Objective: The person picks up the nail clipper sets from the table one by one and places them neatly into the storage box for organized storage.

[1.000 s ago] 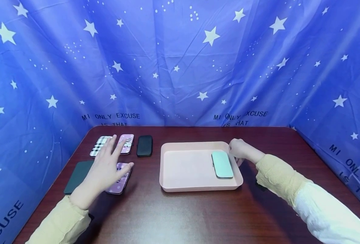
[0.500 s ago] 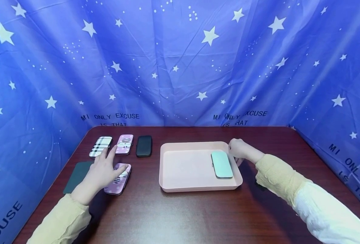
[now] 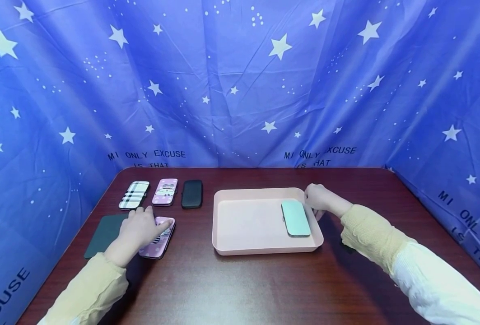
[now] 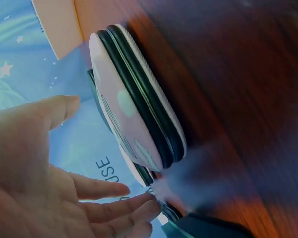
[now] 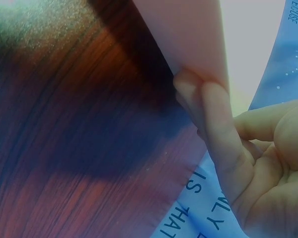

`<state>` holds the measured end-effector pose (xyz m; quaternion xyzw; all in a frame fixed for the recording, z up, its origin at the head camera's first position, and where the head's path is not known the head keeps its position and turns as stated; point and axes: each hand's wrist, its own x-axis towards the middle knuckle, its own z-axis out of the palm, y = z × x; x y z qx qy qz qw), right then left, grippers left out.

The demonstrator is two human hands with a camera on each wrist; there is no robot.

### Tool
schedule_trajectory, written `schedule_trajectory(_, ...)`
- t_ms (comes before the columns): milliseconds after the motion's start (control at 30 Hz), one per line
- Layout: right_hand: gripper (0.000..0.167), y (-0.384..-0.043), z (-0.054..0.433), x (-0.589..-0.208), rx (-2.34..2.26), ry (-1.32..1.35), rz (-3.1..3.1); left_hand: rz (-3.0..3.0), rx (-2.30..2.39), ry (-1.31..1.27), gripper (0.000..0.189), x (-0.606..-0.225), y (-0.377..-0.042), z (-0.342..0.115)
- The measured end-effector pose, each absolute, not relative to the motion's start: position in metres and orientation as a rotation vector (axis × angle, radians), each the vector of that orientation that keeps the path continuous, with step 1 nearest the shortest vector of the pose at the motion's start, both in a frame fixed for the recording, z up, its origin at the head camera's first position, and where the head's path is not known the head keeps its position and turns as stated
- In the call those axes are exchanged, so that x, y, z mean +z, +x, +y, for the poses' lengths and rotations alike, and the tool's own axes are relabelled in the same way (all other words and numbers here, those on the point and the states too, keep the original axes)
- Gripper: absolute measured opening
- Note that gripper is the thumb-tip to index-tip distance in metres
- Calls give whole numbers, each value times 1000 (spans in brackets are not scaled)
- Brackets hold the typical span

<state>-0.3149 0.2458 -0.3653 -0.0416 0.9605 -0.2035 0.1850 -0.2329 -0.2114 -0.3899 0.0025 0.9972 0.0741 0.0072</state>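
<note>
- Backdrop [image 3: 240, 90] lettering, mid-left and mid-right, reads "MI ONLY EXCUSE IS THAT".
- Your left hand [image 3: 138, 229], fingers loosely extended, is beside the pink patterned case [image 3: 157, 247], lower left; only the left wrist view shows its dark double rim.
- Your right hand [image 3: 319, 198] pinches the smooth pale-pink tray [image 3: 264, 251], right of centre.

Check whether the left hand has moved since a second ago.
Yes: against the plaid case, the left hand has shifted down the head view; it reached level with that case's far edge, now only about its near edge.
</note>
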Motion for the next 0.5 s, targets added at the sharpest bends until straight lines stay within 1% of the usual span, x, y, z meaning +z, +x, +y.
schedule_trajectory(133, 28, -315, 246, -365, -555, -128, 2709, 3074, 237, -20, 78, -390, -237, -211)
schedule_trajectory(333, 29, -315, 246, -364, -557, -127, 2712, 2984, 284, -83, 74, -390, -244, -213)
schedule_trajectory(500, 30, -316, 246, -365, -555, -129, 2718, 2956, 289, -111, 74, -393, -246, -214)
